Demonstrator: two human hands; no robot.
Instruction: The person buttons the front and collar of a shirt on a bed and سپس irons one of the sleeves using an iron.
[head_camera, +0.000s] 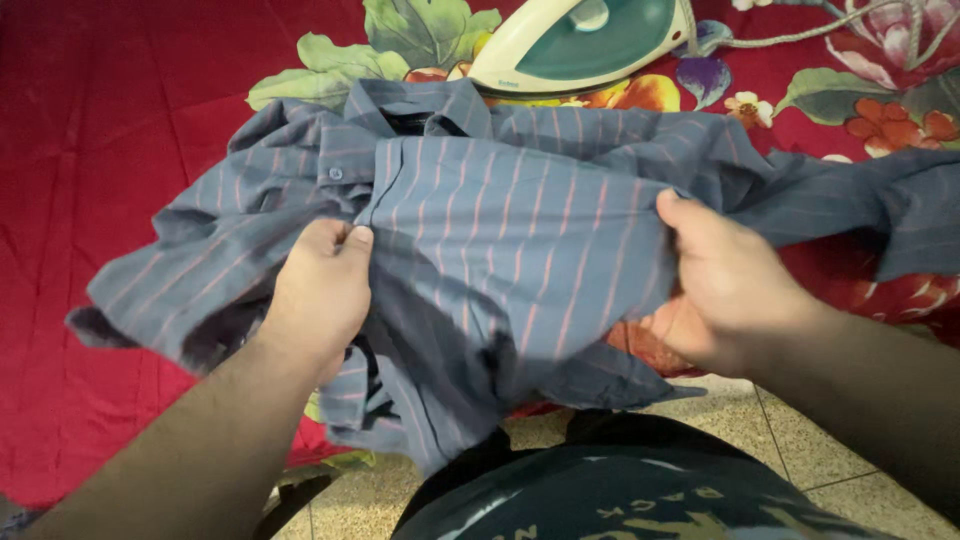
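A blue-grey shirt (500, 220) with thin pink stripes lies crumpled over a red floral cloth (120, 150). My left hand (320, 290) grips the shirt's front panel near the button placket, thumb pressed on the fabric. My right hand (725, 290) clutches the same panel from the right edge, fingers curled under the cloth. The panel is held stretched between both hands. The collar (420, 105) points away from me, and a sleeve trails off to the right.
A white and teal clothes iron (585, 40) rests flat on the cloth just beyond the collar, its cord (800, 35) running right. Speckled floor tiles (790, 440) show at the bottom right, below the cloth's near edge.
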